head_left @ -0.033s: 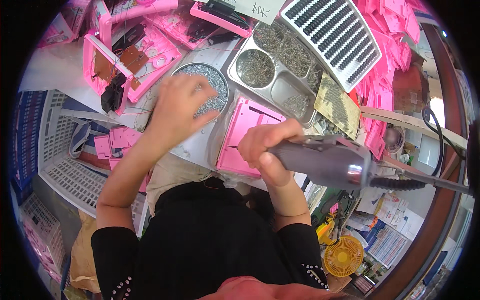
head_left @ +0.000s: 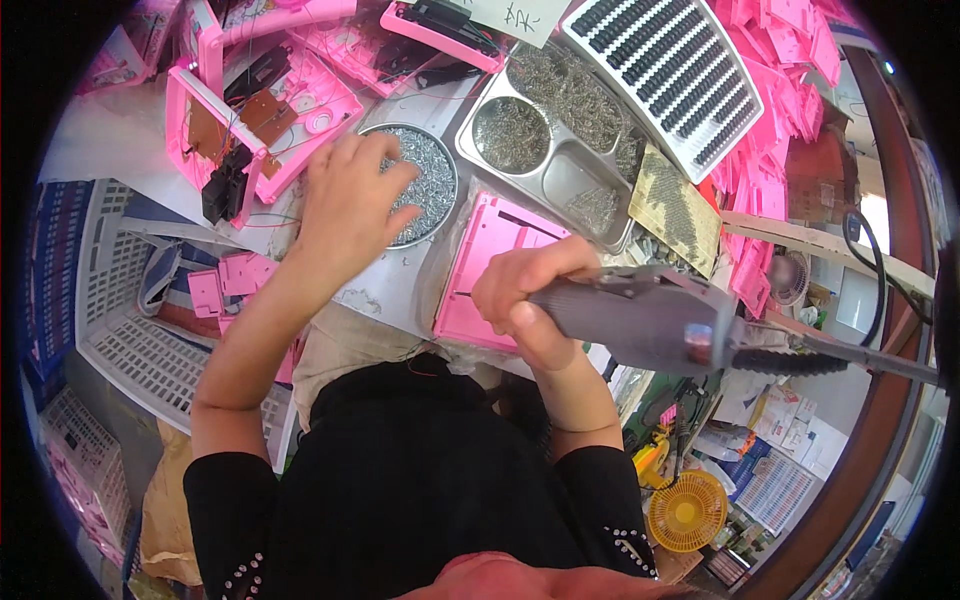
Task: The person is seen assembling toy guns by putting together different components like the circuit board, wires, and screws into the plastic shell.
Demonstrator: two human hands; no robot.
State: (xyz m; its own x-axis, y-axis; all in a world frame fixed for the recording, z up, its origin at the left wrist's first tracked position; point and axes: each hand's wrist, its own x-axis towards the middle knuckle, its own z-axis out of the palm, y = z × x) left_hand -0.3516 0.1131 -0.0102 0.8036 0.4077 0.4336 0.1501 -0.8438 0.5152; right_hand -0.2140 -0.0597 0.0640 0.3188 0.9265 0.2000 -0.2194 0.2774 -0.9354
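A matt grey metal screwdriver, a glossy pink plastic panel, and shiny metal screws in a steel tray.

the person wears a black top with short sleeves that end just above the elbows, leaving both forearms bare. small pale studs or beads dot the fabric near each sleeve hem (a little cluster on the left, a curved row on the right). the cloth is plain and matte otherwise, with a few loose threads lying on the chest. the 2 hands, left hand and right hand, are bare: no gloves, and no rings or watch can be made out on either wrist.
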